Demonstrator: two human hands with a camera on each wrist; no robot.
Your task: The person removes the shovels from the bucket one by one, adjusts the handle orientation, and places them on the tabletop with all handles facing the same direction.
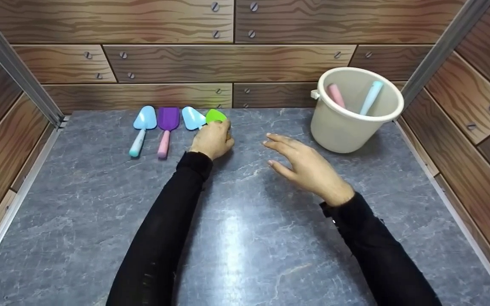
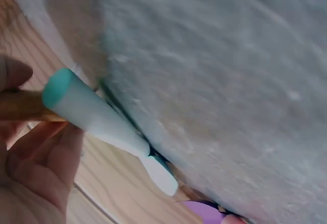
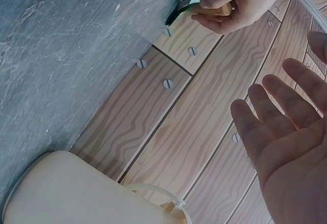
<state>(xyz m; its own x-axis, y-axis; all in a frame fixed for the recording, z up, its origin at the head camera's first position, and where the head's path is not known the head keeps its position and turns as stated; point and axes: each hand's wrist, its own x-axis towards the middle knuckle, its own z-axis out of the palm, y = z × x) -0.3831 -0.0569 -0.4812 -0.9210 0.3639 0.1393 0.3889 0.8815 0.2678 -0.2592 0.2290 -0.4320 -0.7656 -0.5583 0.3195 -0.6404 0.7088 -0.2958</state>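
My left hand (image 1: 212, 139) grips the wood-coloured handle (image 3: 217, 10) of a small shovel with a green blade (image 1: 216, 115), at the back of the table. Right beside that hand is a light blue shovel (image 1: 193, 118); its pale handle with a turquoise end (image 2: 92, 111) crosses close by the fingers in the left wrist view. Farther left lie a purple shovel (image 1: 169, 119) with a pink handle and another light blue shovel (image 1: 145, 118). Over the middle right of the table, my right hand (image 1: 306, 165) hovers with fingers spread, holding nothing.
At the back right stands a cream bucket (image 1: 340, 131), with a pink handle (image 1: 335, 95) and a light blue handle (image 1: 371, 98) sticking up inside. Wood-patterned panels (image 1: 168, 63) wall the grey table (image 1: 100, 221) at the back and both sides.
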